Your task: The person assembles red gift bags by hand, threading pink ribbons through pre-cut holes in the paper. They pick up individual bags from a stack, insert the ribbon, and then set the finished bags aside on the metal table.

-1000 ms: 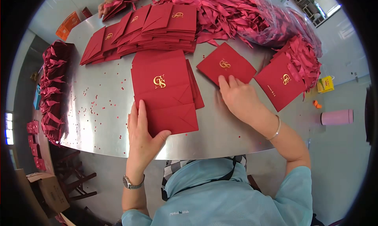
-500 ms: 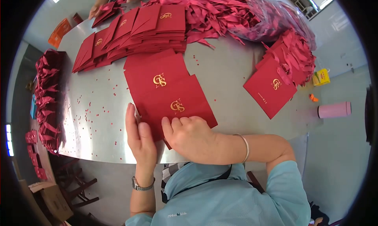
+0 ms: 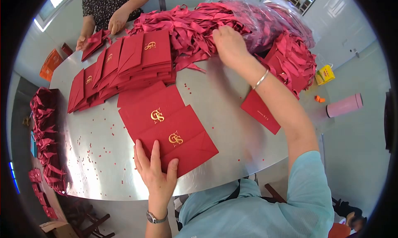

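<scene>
Head view: the left hand (image 3: 155, 171) is laid flat, fingers spread and apart, on the near corner of the top red envelope (image 3: 182, 144). This envelope lies with its gold monogram up on a small stack of like envelopes (image 3: 143, 107), just in front of the person on the metal table (image 3: 99, 163).

The right hand (image 3: 228, 45) is stretched far across the table into the heap of red ribbons (image 3: 186, 31). Its fingers are bent down among the loops. Whether a ribbon is pinched between them cannot be told, since the fingertips are hidden.

Beside the heap, more ribbons are held in a clear plastic bag (image 3: 275, 24). Fanned stacks of envelopes (image 3: 137, 60) are spread to the left of it, and another person's hands (image 3: 118, 20) are seen at the far edge. A single envelope (image 3: 259, 109) lies under the outstretched forearm.

As a judgement, the step is best done if one ribbon is taken by a free end, not from the middle, because the strands look tangled and several could be dragged out together. The top envelope should be pinned with even, flat pressure so that the stack beneath is not slid. The forearm should be carried clear of the single envelope.
</scene>
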### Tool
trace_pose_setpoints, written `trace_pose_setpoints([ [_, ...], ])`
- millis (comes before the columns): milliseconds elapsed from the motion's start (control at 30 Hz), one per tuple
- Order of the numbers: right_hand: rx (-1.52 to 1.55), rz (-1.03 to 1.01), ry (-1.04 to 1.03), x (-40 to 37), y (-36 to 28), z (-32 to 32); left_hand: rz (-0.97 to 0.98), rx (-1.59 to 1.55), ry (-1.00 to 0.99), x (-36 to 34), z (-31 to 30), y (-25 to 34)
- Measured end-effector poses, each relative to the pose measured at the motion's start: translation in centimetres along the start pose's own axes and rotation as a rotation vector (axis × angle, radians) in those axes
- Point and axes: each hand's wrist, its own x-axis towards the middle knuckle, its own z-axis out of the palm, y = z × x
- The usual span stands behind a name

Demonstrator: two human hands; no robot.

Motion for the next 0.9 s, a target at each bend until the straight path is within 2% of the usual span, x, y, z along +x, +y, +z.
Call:
trace_pose_setpoints([
  [200, -0.155, 0.315, -0.357, 2.6, 4.0, -2.6, 0.003, -0.005, -0.009, 0.1, 0.0, -0.3],
  [233, -0.159, 0.314, -0.364, 2.5, 4.6, -2.4, 0.001, -0.010, -0.015, 0.2, -0.1, -0.2],
  [300, -0.083, 0.339, -0.575, 2.2, 5.7, -2.1, -0.012, 0.015, -0.015, 0.2, -0.3, 0.1],
  [333, -0.040, 0.344, -0.600, 1.8, 6.3, -1.1, -0.011, 0.009, -0.014, 0.2, -0.3, 0.1],
  [433, -0.042, 0.407, -0.489, 1.1, 5.9, 0.7, -0.007, 0.005, -0.004, 0.1, -0.3, -0.1],
  [567, -0.155, 0.209, -0.394, 0.5, 4.2, 1.1, 0.010, 0.013, 0.001, 0.1, -0.2, -0.2],
  [767, -0.147, 0.151, -0.376, 2.4, 5.8, 1.4, 0.007, -0.036, 0.009, 0.1, 0.0, -0.4],
  [833, -0.149, 0.180, -0.380, 3.7, 5.0, -2.3, 0.000, -0.038, 0.007, -0.1, -0.1, -0.4],
  [900, -0.103, 0.130, -0.250, 4.6, 5.1, -4.4, 0.001, -0.048, 0.015, -0.1, -0.1, -0.3],
])
